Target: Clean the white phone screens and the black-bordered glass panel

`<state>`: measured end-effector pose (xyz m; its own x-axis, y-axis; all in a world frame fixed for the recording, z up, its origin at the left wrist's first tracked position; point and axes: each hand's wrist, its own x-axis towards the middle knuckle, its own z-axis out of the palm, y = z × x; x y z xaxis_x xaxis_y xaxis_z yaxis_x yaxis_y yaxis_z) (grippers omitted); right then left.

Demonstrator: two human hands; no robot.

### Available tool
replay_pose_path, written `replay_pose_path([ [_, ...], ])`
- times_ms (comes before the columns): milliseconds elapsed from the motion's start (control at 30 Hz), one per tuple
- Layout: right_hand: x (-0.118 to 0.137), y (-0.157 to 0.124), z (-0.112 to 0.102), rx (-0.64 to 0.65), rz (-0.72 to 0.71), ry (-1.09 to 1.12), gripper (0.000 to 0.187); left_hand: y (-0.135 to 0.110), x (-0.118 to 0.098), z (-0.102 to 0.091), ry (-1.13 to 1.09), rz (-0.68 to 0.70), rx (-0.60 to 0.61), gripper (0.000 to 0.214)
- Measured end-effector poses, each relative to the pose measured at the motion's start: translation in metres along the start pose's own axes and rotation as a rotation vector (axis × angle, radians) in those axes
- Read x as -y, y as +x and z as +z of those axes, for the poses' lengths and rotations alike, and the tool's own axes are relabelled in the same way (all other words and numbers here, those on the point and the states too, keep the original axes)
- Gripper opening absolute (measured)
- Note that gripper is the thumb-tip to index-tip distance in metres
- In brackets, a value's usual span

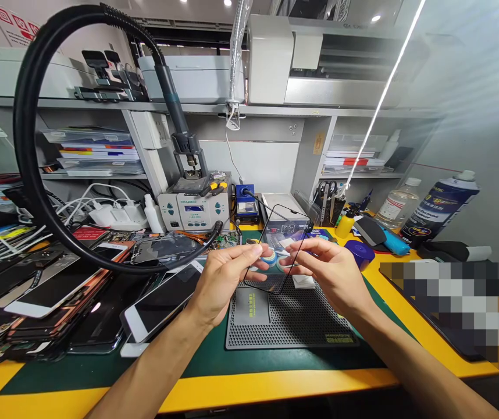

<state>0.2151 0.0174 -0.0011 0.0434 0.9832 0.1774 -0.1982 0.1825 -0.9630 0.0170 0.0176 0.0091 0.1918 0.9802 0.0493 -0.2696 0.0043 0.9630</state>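
Observation:
Between my two hands a clear phone glass panel with a thin black border [285,224] is held up at a tilt. My left hand [227,272] pinches its left edge between thumb and fingers. On the opposite edge, my right hand [328,269] grips with thumb and fingertips. Below them lies a grey perforated mat [293,331] on a green work mat [214,364]. Round blue-and-white items show through and behind the glass, partly hidden by my fingers.
Several phones and phone parts [75,279] crowd the left side. A hot-air station [195,209] stands behind, its thick black hose [27,128] looping across the left. A spray can [439,209], a clear bottle [398,203] and a blue cap [360,254] are at right.

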Motion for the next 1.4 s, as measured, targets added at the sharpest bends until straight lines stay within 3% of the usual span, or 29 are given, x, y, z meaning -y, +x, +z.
replay_pose_path([
  [1400,0.0042,-0.0019,0.0044,-0.027,0.025,-0.009,0.023,-0.0001,-0.0001,0.0008,0.022,0.006,-0.027,0.027],
])
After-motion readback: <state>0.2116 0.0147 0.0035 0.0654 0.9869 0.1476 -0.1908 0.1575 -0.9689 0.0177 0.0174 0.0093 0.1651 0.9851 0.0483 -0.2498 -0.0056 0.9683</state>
